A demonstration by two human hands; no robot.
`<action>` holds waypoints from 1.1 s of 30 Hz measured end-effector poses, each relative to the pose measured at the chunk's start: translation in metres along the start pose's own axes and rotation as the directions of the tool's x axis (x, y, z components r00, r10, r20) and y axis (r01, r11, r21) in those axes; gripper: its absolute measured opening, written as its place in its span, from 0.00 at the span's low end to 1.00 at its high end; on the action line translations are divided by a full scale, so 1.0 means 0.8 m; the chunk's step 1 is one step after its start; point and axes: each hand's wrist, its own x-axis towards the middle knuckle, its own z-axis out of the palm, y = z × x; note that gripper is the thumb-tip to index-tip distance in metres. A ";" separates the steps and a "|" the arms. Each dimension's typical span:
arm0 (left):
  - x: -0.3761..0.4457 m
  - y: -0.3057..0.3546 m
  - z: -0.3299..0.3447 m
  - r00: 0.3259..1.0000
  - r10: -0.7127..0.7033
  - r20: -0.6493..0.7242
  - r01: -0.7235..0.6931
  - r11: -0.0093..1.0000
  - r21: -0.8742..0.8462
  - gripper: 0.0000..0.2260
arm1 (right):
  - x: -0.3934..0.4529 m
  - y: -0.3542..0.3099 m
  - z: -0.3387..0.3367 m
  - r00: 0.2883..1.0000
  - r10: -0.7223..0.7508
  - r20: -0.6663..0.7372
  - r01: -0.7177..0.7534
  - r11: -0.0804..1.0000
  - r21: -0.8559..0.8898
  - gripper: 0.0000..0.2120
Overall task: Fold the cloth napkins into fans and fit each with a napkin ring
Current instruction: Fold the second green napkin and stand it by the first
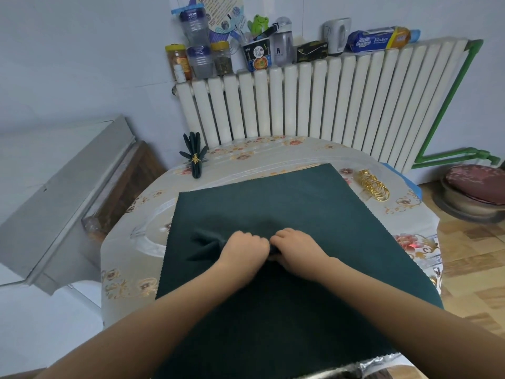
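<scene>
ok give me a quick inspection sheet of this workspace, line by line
surface: round table under a floral cover, with a flat dark green cloth spread over most of it
job's things: pleated napkin lying on the cloth; finished fan napkin with a gold ring at the far left edge; spare gold rings at the far right
clutter: jars, cups and boxes along the radiator top
grippers: left hand has a grip on the pleated napkin; right hand curls round its other end
cables: nothing seen
surroundings: green pipe on the wall, cushioned stool to the right
</scene>
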 end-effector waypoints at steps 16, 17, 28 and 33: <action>-0.022 -0.110 0.062 0.916 -0.207 0.343 0.399 0.404 -0.823 0.17 | -0.010 0.010 0.027 0.958 0.282 0.057 -0.268 0.800 0.538 0.14; -0.022 -0.108 0.064 0.911 -0.215 0.350 0.409 0.390 -0.825 0.19 | -0.010 0.009 0.030 0.956 0.288 0.059 -0.273 0.795 0.542 0.14; -0.015 -0.089 0.063 0.982 -0.171 -0.084 0.096 0.826 -0.555 0.22 | -0.011 0.004 0.044 0.916 0.271 -0.296 -0.136 0.904 0.405 0.09; -0.023 -0.078 0.068 0.990 0.059 -0.127 -0.121 0.821 -0.558 0.12 | -0.013 0.001 0.051 0.910 -0.018 -0.414 0.041 0.998 0.047 0.11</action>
